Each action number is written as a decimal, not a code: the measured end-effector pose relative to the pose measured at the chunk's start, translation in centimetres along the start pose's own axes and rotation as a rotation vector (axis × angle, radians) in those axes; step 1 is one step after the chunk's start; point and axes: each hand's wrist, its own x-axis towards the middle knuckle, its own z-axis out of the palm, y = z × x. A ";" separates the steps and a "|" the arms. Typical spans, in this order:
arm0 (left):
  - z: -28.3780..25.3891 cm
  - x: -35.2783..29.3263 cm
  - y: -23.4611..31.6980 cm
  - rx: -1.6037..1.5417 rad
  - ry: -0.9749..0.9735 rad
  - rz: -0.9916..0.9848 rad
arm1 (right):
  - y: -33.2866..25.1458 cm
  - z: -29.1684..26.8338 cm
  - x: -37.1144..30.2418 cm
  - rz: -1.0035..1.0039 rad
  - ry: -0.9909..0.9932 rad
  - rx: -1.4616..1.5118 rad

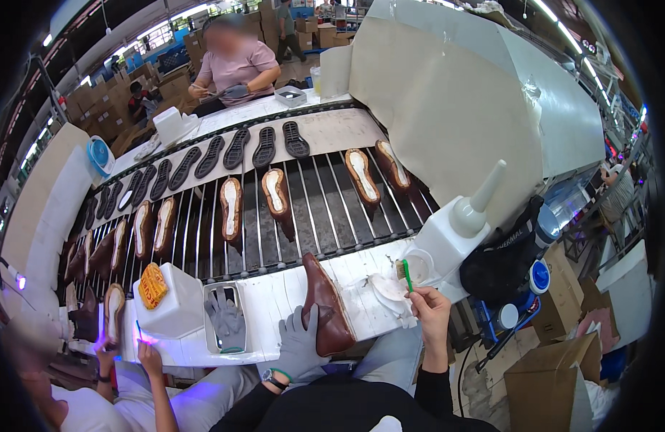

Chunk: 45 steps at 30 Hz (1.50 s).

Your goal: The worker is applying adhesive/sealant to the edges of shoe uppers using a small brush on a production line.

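Observation:
My left hand [298,344], in a grey glove, grips a brown leather shoe upper [328,309] by its near side, thumb laid over the leather. The upper lies tilted on its side at the front edge of the white bench [275,309]. My bare right hand [431,311] pinches a small green-handled brush [406,277], bristles up, to the right of the shoe. Just beyond the brush sits a white round cup [421,265], with a whitish smeared pad [388,289] beside it. A large white bottle with a long nozzle [458,227] stands behind the cup.
Beyond the bench, a roller conveyor [314,209] carries several shoe uppers [275,194], with black soles [236,148] on a board behind. Left of me are a grey-glove tray [225,320], a white container [177,306] and a co-worker's hands [149,354]. Another person [239,68] works opposite.

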 end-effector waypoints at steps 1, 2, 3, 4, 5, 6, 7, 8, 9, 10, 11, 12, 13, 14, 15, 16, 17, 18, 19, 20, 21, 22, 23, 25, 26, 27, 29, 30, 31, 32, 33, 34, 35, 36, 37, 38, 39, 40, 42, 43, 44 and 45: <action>0.0 0.1 -0.2 -0.001 -0.005 -0.004 | 0.1 0.0 0.1 0.001 0.002 0.001; -0.1 0.2 -0.3 -0.071 0.011 0.011 | 0.2 0.0 0.1 0.009 0.001 0.001; -0.2 0.4 -0.4 -0.141 0.026 0.024 | 0.3 0.0 0.1 0.011 -0.001 -0.001; -0.2 0.6 -0.6 -0.143 0.018 0.018 | 0.4 0.0 0.1 0.013 -0.003 -0.003; -0.1 1.0 -0.8 -0.280 0.027 -0.014 | 0.4 0.1 0.2 0.024 -0.003 -0.005; -0.4 1.1 -0.9 -0.415 0.039 -0.058 | 0.3 0.4 0.4 0.021 -0.009 -0.001; -1.4 1.7 -0.9 -0.526 0.014 -0.042 | 0.2 0.3 0.3 0.018 -0.003 -0.004; -2.2 2.0 -1.0 -0.533 0.001 -0.053 | -0.1 0.3 0.3 0.035 -0.002 -0.010; -3.2 2.3 -1.1 -0.670 -0.022 -0.043 | -0.5 0.1 0.3 0.027 0.008 0.008; -4.3 2.8 -1.2 -0.805 -0.042 -0.032 | -0.6 0.0 0.4 0.016 0.016 0.027; -5.7 3.1 -1.0 -0.930 -0.069 -0.024 | -0.3 -0.4 0.4 0.018 0.021 0.046; -6.9 3.1 -0.8 -1.142 -0.132 -0.136 | -0.3 -0.5 0.4 0.022 0.018 0.046; -8.3 3.6 -0.6 -1.304 -0.191 -0.141 | -0.3 -0.7 0.3 0.022 0.029 0.046; -9.1 3.9 -0.5 -1.466 -0.252 -0.145 | -0.3 -0.9 0.2 0.021 0.040 0.046; -9.2 3.8 -0.7 -1.630 -0.264 -0.186 | -0.3 -1.0 0.1 0.022 0.040 0.047; -9.3 4.1 -0.5 -1.629 -0.265 -0.185 | -0.3 -1.2 0.0 0.016 0.042 0.030; -9.6 4.6 -0.2 -1.756 -0.233 -0.211 | -0.4 -1.3 0.0 0.009 0.045 0.012; -9.9 5.1 0.0 -1.883 -0.198 -0.238 | -0.5 -1.4 -0.1 0.009 0.044 0.012; -9.6 6.6 -0.3 -1.943 -0.202 -0.204 | -0.7 -1.5 -0.2 0.015 0.057 0.009; -9.3 8.0 -0.1 -1.917 -0.067 -0.240 | -0.8 -1.6 -0.3 0.020 0.072 0.005; -8.6 10.1 -1.3 -1.905 -0.072 -0.116 | -0.9 -1.8 -0.4 0.016 0.072 0.002; -8.3 12.7 -1.0 -1.904 0.000 -0.034 | -0.8 -2.3 -0.5 -0.005 0.089 -0.005; -7.4 15.6 -2.0 -1.864 0.041 -0.001 | -0.9 -2.5 -0.6 -0.028 0.096 -0.009; -8.4 19.7 -2.5 -1.651 0.115 -0.083 | -1.3 -2.8 -0.8 -0.033 0.099 -0.029; -6.9 22.2 -4.2 -1.653 0.124 -0.080 | -1.4 -2.9 -0.9 -0.033 0.105 -0.048; -5.0 24.7 -6.1 -1.556 0.246 -0.060 | -1.3 -2.8 -1.1 -0.036 0.098 -0.048; -1.4 27.2 -8.4 -1.414 0.341 -0.053 | -1.1 -2.8 -1.1 0.003 0.140 -0.004; 0.5 27.2 -8.9 -1.372 0.321 -0.068 | -0.8 -2.8 -1.1 -0.002 0.138 -0.001; 2.9 26.7 -9.0 -1.246 0.373 -0.168 | -0.6 -2.8 -1.2 0.009 0.139 0.001; 2.4 25.0 -5.0 -1.112 0.215 -0.274 | -0.4 -3.9 -1.4 0.016 0.184 -0.009; 7.0 23.8 -10.3 -0.643 0.449 -0.197 | -0.7 -1.9 -1.3 0.046 0.132 0.030; 9.8 22.6 -10.9 -0.431 0.568 -0.165 | -0.4 -1.6 -1.1 0.035 0.129 0.038; 7.3 20.9 -5.7 -0.631 0.589 -0.010 | 0.0 -3.1 -1.4 0.055 0.157 -0.005; 6.3 19.3 -5.4 -0.709 0.481 -0.023 | 0.1 -2.7 -1.2 0.073 0.117 -0.024; 7.0 18.3 -6.2 -0.627 0.447 -0.012 | 0.3 -2.1 -1.0 0.058 0.102 -0.011; 7.7 17.8 -6.9 -0.691 0.495 0.057 | 0.6 -1.4 -0.7 0.067 0.071 -0.005; 7.6 17.2 -6.8 -0.755 0.471 0.040 | 0.8 -1.0 -0.4 0.079 0.048 -0.005; 7.5 16.7 -6.7 -0.819 0.445 0.022 | 1.0 -0.5 -0.2 0.093 0.025 -0.005; 7.7 16.7 -6.9 -0.763 0.451 0.034 | 1.3 1.1 0.3 0.104 0.011 0.011; 7.7 16.8 -7.1 -0.713 0.447 0.040 | 1.4 2.2 0.4 0.120 -0.032 0.053; 7.7 16.7 -7.3 -0.710 0.447 0.047 | 1.5 3.1 0.5 0.135 -0.074 0.095; 7.4 16.7 -6.9 -0.686 0.438 0.049 | 1.7 3.9 0.6 0.164 -0.128 0.043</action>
